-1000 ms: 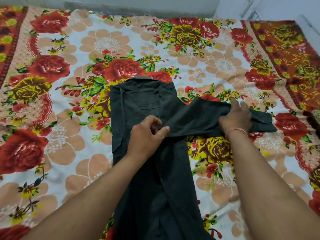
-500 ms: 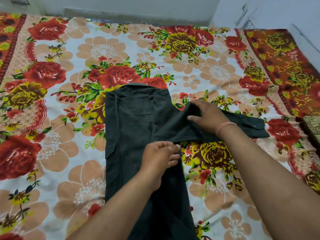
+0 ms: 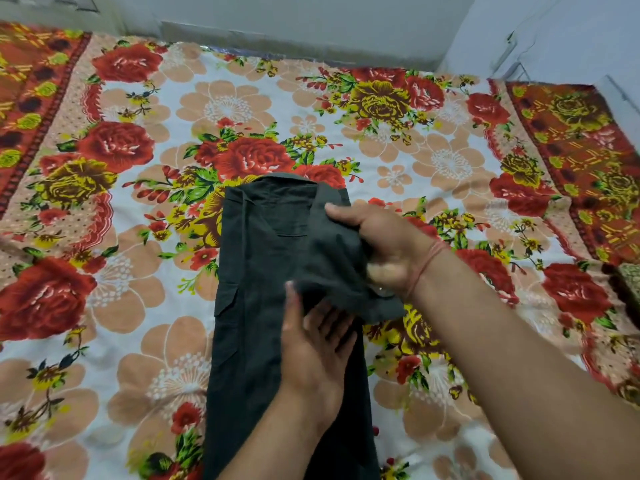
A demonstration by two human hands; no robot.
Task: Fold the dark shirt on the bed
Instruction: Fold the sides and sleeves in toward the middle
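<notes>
Our dark shirt lies on the bed, long way pointing away from us. Our right hand grips the sleeve over it — our left hand presses flat just below, fingers straight.

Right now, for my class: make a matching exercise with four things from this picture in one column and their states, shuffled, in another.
1 left hand
2 right hand
3 shirt
4 bedsheet

A flowered, spread underneath
B grips the bunched sleeve
C dark, lying lengthwise
D fingers straight, resting on cloth

Pairs: 1-D, 2-B, 3-C, 4-A
</notes>
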